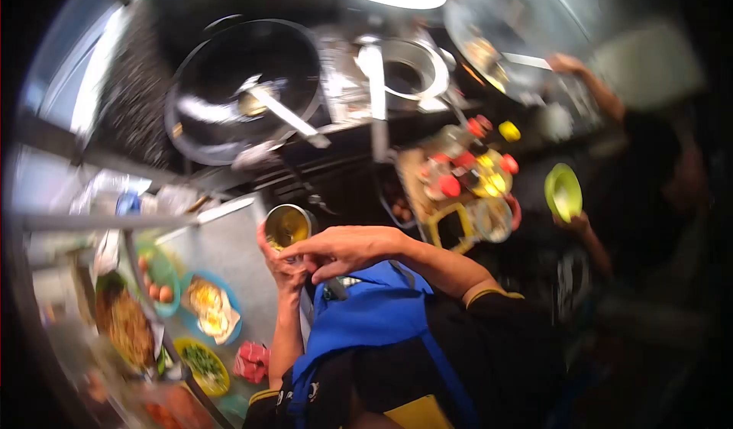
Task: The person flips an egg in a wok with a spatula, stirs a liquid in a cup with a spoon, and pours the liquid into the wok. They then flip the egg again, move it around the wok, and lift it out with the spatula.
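My left hand (pixel 284 270) is wrapped round a metal cup (pixel 309 219) with some yellow liquid (pixel 289 226) inside. The cup is tilted so that its mouth faces me. Across its near rim reaches my right hand (pixel 347 247), palm down. The fingers of that hand are bent and drawn together beside the cup and my left hand. What they pinch, if anything, is hidden. Below both hands is the blue apron (pixel 366 307) that I wear.
Ahead is a dark wok (pixel 244 135) with a ladle (pixel 286 116). Red- and yellow-capped bottles (pixel 466 169) crowd a board at right. Left are a plate of fried eggs (pixel 210 307) and a bowl of greens (pixel 202 364). A co-worker's hand holds a green bowl (pixel 563 192).
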`<state>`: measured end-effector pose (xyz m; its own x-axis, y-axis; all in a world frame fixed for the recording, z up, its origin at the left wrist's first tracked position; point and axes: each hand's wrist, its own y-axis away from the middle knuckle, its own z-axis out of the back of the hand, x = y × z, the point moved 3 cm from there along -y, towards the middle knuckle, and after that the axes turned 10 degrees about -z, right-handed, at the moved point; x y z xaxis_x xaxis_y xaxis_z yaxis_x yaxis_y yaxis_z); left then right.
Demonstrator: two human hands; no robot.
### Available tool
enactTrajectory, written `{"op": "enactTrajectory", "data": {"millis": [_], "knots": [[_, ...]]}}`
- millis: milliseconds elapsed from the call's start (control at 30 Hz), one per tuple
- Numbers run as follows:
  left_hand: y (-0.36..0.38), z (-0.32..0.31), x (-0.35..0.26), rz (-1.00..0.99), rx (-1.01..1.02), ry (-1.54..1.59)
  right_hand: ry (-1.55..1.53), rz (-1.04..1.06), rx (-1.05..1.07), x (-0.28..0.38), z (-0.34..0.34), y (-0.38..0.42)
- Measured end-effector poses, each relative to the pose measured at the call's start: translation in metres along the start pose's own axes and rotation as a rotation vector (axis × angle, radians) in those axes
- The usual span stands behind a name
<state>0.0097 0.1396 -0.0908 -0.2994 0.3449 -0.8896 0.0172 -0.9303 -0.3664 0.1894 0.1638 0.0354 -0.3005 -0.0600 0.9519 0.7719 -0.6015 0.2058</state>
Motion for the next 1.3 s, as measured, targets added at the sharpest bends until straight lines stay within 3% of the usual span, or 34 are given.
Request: {"op": "enactTrajectory", "data": {"millis": [100, 167, 233, 300, 367, 433, 500, 567, 700, 767, 867, 967, 1100, 1200, 1300], "knots": [[-0.003, -0.035, -0.032, -0.029, 0.140, 0.010, -0.104, -0.026, -0.163, -0.009, 0.002, 0.069], [-0.006, -0.054, -0.052, -0.036, 0.227, -0.116, -0.076, -0.079, -0.426, -0.025, 0.006, 0.122], [-0.002, -0.072, -0.056, -0.105, 0.268, -0.039, -0.189, -0.325, -0.777, -0.038, 0.013, 0.186], [-0.002, -0.086, -0.065, -0.158, 0.344, -0.030, -0.167, -0.475, -1.328, -0.081, 0.017, 0.247], [-0.001, -0.100, -0.081, -0.187, 0.410, -0.040, 0.196, -0.612, -1.720, -0.112, 0.028, 0.301], [0.001, -0.114, -0.090, -0.248, 0.491, -0.078, 0.319, -0.846, -1.718, -0.153, 0.032, 0.330], [0.001, -0.127, -0.103, -0.292, 0.526, -0.069, 0.267, -0.802, -1.727, -0.181, 0.036, 0.337], [0.002, -0.135, -0.115, -0.312, 0.553, -0.061, 0.443, -0.652, -1.669, -0.194, 0.038, 0.329], [0.011, -0.146, -0.120, -0.313, 0.553, -0.051, 0.424, -0.608, -1.637, -0.196, 0.029, 0.345], [0.016, -0.151, -0.107, -0.133, 0.565, 0.027, 0.320, -0.593, -1.663, -0.184, 0.018, 0.354], [0.023, -0.158, -0.109, -0.141, 0.597, 0.036, 0.495, -0.831, -1.566, -0.182, -0.001, 0.368], [0.025, -0.170, -0.115, -0.231, 0.637, 0.026, 0.450, -0.741, -1.709, -0.176, -0.007, 0.378], [0.027, -0.190, -0.140, -0.364, 0.678, 0.003, 0.463, -0.692, -1.740, -0.190, -0.011, 0.375], [0.030, -0.204, -0.144, -0.326, 0.736, 0.017, 0.404, -0.688, -1.693, -0.196, -0.013, 0.374], [0.031, -0.217, -0.148, -0.403, 0.751, -0.016, 0.221, -0.572, -1.816, -0.200, -0.020, 0.382]]}}
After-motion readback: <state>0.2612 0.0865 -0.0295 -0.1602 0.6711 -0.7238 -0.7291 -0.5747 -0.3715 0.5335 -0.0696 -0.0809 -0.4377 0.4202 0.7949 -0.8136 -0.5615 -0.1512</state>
